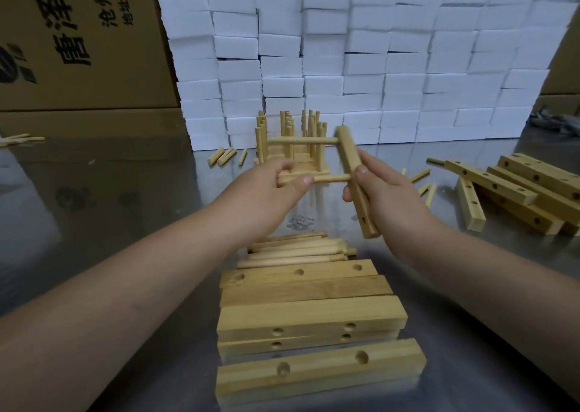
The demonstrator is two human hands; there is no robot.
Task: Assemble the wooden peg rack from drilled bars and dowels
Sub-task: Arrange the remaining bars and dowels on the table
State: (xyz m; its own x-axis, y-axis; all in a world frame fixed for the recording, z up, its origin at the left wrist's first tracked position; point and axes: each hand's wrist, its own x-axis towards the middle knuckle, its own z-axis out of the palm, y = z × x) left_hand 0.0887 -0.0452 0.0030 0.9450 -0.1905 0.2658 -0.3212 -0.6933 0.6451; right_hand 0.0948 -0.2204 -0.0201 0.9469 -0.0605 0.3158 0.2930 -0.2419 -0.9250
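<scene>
Over the steel surface (125, 192), at mid-frame, found a drilled bar (347, 153) held clear of the top, tilted, far end high and near end dropping toward the viewer. Noted the right hand (386, 189) gripping it about the middle, thumb on the left face, fingers curled round the far side. Recorded two dowels standing out from the bar's left face, roughly level and parallel: an upper dowel (301, 141) seated near the bar's far end, outer end unsupported, and a lower dowel (332, 178) meeting the bar just beside the right thumb. Cannot tell how deep the lower dowel sits in its hole. Noted the left hand (276, 185) pinching the lower dowel's outer end between thumb and curled fingers. Saw one open hole (363, 220) in the bar below the right hand, near the low end.

Behind the hands, logged a stack of assembled racks (309, 123) on the surface, pegs upright. Logged short loose pegs (223, 156) lying just left of that stack. Nearest the viewer, logged a pile of spare bars (307, 317) stacked in layers, holes showing, with a bundle of loose dowels (295, 250) lying just beyond it. To the right, logged a further heap of bars (518, 189) on the surface. Along the back, logged a wall of white foam blocks (376, 51), with printed cardboard cartons (78, 35) to its left.
</scene>
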